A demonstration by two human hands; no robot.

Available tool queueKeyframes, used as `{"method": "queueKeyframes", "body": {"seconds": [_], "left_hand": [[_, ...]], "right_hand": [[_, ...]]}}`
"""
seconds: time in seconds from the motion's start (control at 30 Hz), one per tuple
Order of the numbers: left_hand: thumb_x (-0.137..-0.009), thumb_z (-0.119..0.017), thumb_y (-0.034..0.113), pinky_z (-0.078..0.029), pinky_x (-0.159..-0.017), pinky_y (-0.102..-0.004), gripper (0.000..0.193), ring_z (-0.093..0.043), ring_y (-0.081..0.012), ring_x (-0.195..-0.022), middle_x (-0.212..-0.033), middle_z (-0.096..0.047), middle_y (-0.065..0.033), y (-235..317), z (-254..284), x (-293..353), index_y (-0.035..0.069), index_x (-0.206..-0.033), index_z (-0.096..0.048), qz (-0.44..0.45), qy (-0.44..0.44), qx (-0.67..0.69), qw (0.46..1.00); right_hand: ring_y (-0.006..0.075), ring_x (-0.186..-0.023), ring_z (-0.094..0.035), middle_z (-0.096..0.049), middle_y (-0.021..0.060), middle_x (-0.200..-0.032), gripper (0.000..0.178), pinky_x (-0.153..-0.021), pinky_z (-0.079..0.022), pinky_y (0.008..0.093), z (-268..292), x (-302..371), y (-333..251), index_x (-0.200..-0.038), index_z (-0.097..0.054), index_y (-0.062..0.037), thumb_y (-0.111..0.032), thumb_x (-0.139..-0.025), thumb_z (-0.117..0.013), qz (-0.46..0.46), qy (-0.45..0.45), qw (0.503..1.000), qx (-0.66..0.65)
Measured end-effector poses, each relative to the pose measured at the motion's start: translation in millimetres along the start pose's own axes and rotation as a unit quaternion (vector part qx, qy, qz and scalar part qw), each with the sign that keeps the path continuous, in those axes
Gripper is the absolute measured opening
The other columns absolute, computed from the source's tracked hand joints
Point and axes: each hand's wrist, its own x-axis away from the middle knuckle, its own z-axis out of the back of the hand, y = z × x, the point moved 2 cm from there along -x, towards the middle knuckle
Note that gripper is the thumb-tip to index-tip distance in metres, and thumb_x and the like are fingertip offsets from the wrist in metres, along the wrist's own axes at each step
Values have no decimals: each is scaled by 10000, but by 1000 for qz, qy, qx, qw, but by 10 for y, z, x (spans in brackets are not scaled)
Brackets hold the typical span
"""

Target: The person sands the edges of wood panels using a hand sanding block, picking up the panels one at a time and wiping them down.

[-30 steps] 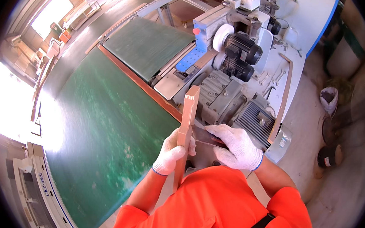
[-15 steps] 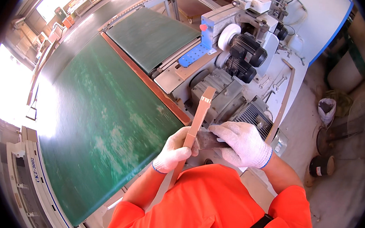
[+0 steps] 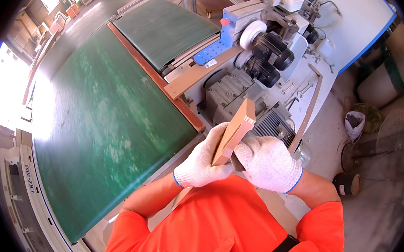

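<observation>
In front of my chest, my left hand [image 3: 205,156], in a white knit glove, is closed round a brown wooden board [image 3: 233,135]. The board tilts upward and away from me, with one broad face and a narrow edge showing. My right hand [image 3: 270,162], gloved the same way, pinches a dark flat piece [image 3: 236,164] beside the board's near end. Most of that piece is hidden by the fingers, and its exact kind does not show. Both hands are close together; whether the dark piece touches the board I cannot tell.
A green conveyor belt [image 3: 103,133] stretches along my left, with a smaller green belt [image 3: 166,30] beyond. Ahead stands a machine with black motors [image 3: 265,74] and a blue perforated plate [image 3: 212,52]. Wrenches [image 3: 303,91] and a long wooden strip [image 3: 312,105] lie on the white table.
The board has turned, so its broad face shows now. My right hand has moved left, closer to my left hand, and less of the dark piece shows. The view has shifted slightly.
</observation>
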Motion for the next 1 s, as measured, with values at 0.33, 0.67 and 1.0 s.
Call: {"method": "queueKeyframes", "body": {"seconds": [0.33, 0.67, 1.0], "left_hand": [[-805, -738, 143, -505, -1029, -390, 828, -655, -360, -1204, -1272, -632, -218, 63, -7, -25, 47, -1531, -353, 2, 81, -120, 989], [-756, -788, 229, -551, -964, -440, 864, -675, -445, -1142, -1272, -642, -266, 200, 124, 36, 27, -1491, -380, 37, 152, -223, 962], [-729, -859, 274, -570, -933, -453, 918, -679, -430, -1125, -1254, -638, -245, 139, 277, 198, 38, -1485, -395, 21, 259, -283, 923]], "right_hand": [[312, -669, -661, -629, 126, -797, 364, -612, -537, 432, -70, -66, 20, -1073, -618, -6, -107, -753, -759, -33, -9, 999, -2], [260, -657, -673, -619, 109, -748, 198, -573, -532, 383, -173, -283, -15, -961, -606, -17, -153, -823, -648, -24, 17, 999, 16], [332, -711, -689, -658, 144, -803, 242, -635, -562, 425, -188, -581, -224, -1068, -635, 4, -128, -873, -689, -78, -42, 995, 42]]}}
